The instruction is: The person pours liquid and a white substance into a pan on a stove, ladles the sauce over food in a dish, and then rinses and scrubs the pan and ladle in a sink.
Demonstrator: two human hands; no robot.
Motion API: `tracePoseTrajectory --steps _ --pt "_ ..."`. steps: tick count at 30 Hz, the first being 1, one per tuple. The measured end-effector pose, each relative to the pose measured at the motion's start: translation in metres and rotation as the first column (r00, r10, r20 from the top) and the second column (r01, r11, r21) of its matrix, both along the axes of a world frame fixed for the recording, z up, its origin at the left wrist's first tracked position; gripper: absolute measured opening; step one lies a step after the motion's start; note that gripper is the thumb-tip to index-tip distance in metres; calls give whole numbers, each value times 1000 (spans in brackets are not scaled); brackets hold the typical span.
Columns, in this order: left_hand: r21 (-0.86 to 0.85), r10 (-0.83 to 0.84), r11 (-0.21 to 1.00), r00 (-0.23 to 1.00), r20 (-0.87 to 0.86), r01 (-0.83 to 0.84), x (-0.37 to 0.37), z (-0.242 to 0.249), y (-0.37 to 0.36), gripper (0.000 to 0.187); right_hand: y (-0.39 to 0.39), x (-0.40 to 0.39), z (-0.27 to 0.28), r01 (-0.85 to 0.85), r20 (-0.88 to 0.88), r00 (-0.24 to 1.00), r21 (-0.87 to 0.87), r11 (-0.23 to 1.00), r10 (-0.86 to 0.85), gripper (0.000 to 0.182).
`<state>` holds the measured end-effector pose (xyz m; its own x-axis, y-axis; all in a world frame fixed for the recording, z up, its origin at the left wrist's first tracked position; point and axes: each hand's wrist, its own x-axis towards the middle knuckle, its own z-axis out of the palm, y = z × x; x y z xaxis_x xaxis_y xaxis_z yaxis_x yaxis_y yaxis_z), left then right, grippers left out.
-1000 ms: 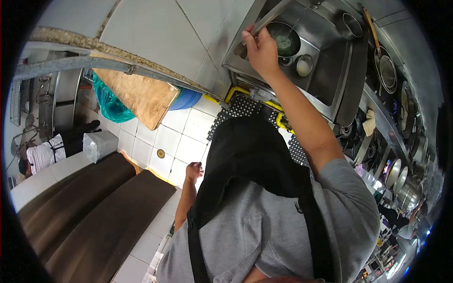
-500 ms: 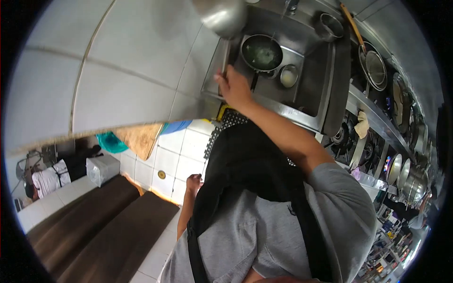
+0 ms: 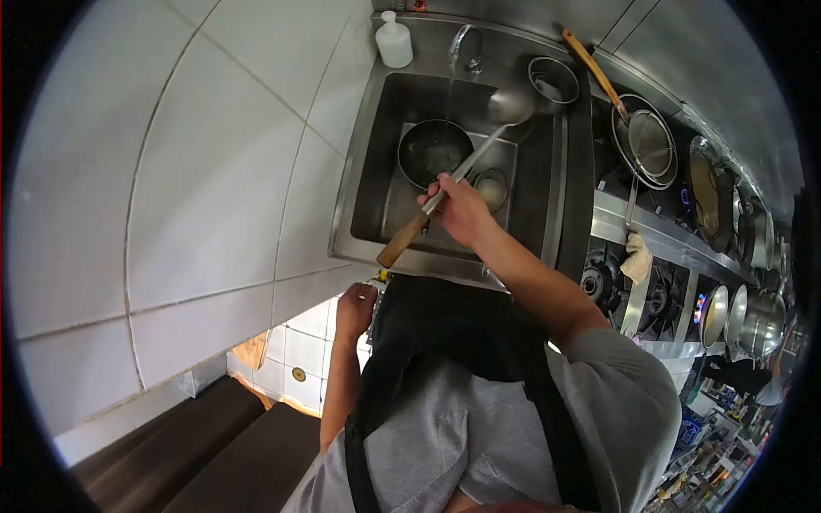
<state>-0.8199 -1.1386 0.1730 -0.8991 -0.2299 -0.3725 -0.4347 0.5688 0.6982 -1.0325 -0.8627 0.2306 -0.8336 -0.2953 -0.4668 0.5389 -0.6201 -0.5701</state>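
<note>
My right hand (image 3: 464,212) is closed round the shaft of a long metal ladle (image 3: 484,150) with a wooden handle end. The ladle slants over the sink (image 3: 534,171), its round bowl up by the sink's far right side. Below and left of it a dark pan (image 3: 425,152) sits in the sink under a stream of water from the tap (image 3: 462,43). A small metal bowl (image 3: 492,190) with pale contents stands beside the pan, partly behind my wrist. My left hand (image 3: 354,306) hangs before the sink's front edge, fingers curled in, nothing showing in them.
A white pump bottle (image 3: 394,41) stands at the sink's back left corner. A metal container (image 3: 552,81) sits on the right rim. Strainers (image 3: 647,144) and gas burners (image 3: 603,278) with a cloth (image 3: 635,258) lie to the right. A tiled wall (image 3: 214,162) rises on the left.
My right hand has swung the ladle from beside the tiled wall on the left to over the sink. My left hand has risen towards the sink's front edge. The view has shifted.
</note>
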Motion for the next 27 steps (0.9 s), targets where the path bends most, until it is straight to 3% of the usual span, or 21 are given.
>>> tracePoseTrajectory --steps 1,2,3,5,6,9,11,15,18,23,27 --pt "-3 0 1000 1000 16 0 -24 19 11 39 11 -14 0 -55 97 992 -210 976 77 15" --pt "95 56 994 998 29 -58 -41 12 13 41 21 -30 -5 -106 78 987 -355 929 142 17" --pt "230 155 960 988 28 -157 -58 25 25 41 28 -44 -13 -98 83 987 -359 928 137 17" --pt "466 245 835 956 161 -292 -96 63 44 40 36 -73 -33 -34 228 952 -589 807 206 17" --pt "458 243 839 955 168 -294 -111 77 52 40 39 -89 -48 -26 235 950 -595 804 205 17" --pt "414 109 900 989 95 -139 -148 95 62 39 35 -148 -70 26 387 887 -588 808 252 20" --pt "231 -156 962 988 17 148 -169 96 63 38 21 -192 -52 180 497 867 -283 942 -16 22" --pt "199 -287 941 957 34 275 -192 97 56 32 7 -283 -84 278 522 851 -353 893 -58 20" --pt "170 -302 942 951 66 288 -191 76 38 34 -5 -313 -77 363 605 778 -207 909 -172 17" --pt "197 -349 929 918 189 313 -192 50 17 38 -6 -331 -73 352 523 818 -125 928 -240 19" --pt "146 -396 913 913 100 380 -200 35 13 39 4 -318 -60 137 524 851 -149 979 -39 23"
